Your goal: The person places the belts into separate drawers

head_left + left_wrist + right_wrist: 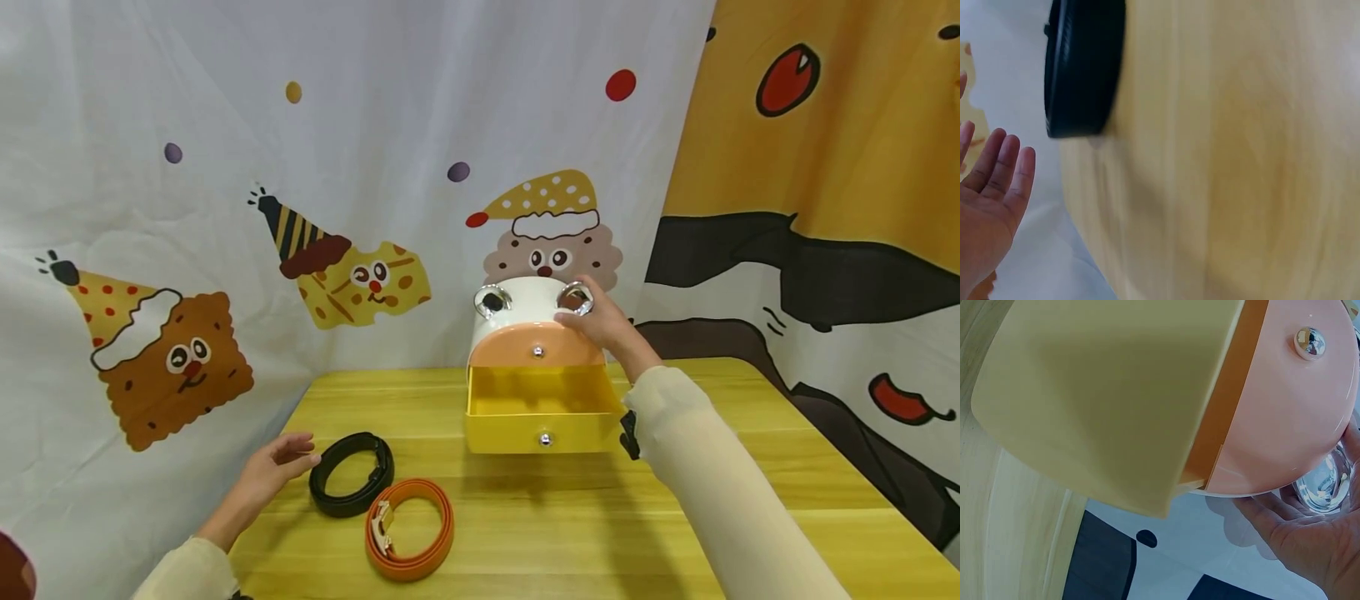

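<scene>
A small frog-faced drawer box (525, 302) with a white top and two silver ring eyes stands at the back of the table. Its yellow lower drawer (506, 433) is pulled out and looks bare inside; the peach upper drawer (502, 343) is closed. My right hand (606, 325) grips the box's top corner by the right-hand eye, thumb at the front and fingers behind. On the left, a coiled black belt (341, 505) lies beside a coiled orange belt (408, 570) with a gold-toned buckle. My left hand (266, 473), fingers loosely extended, is just left of the black belt and holds nothing.
The yellow wood-grain table (525, 533) has a rounded right back corner. Behind it hangs a white curtain (390, 125) printed with cartoon biscuits and cheese, close to the box. A yellow and black printed part (825, 175) is on the right.
</scene>
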